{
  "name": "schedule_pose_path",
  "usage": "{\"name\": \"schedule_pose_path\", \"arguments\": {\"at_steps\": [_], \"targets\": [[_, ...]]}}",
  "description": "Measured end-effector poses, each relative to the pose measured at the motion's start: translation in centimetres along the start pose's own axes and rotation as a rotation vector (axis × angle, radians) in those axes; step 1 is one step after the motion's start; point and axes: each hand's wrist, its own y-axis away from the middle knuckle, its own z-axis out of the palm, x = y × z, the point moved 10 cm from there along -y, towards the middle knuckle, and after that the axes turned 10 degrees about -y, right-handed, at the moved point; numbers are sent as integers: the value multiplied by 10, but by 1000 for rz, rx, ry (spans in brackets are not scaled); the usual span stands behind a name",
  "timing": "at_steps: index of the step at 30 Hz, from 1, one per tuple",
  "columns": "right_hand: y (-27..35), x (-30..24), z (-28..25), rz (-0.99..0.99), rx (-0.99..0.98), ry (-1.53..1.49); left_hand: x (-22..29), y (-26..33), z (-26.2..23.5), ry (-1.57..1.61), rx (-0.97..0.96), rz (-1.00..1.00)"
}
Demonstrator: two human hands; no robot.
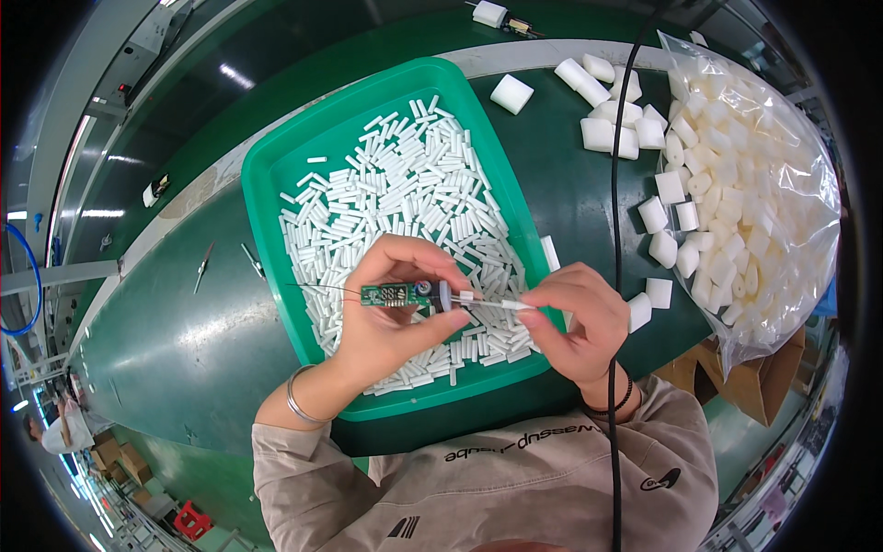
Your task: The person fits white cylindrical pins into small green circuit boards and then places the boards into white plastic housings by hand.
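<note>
Left hand (391, 317) pinches small green circuit board (394, 294) above green tray (276, 184); right hand (575, 317) grips white sleeve (497, 303) on its lead. Best kept level, sleeve slid straight, wire unbent

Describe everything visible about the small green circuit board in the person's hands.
The small green circuit board is a narrow strip lying roughly level, pinched in the left hand above the green tray of white tubes. Dark components sit on it, a blue part at its right end. A thin wire trails left. The right hand holds a white sleeve on a lead at its right.
</note>
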Motion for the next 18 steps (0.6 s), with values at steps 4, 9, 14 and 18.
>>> {"name": "schedule_pose_path", "arguments": {"at_steps": [4, 9, 14, 18], "targets": [[0, 5, -3, 36, 17, -15, 0, 0, -3, -57, 31, -21], [1, 8, 5, 70, -28, -28, 1, 0, 15, -146, -144, -37], [2, 3, 10, 30, -70, -52, 3, -2, 13, -27, -86, -17], [2, 3, 11, 65, -29, -42, 11, 0, 15, -141, -104, 67]]}}
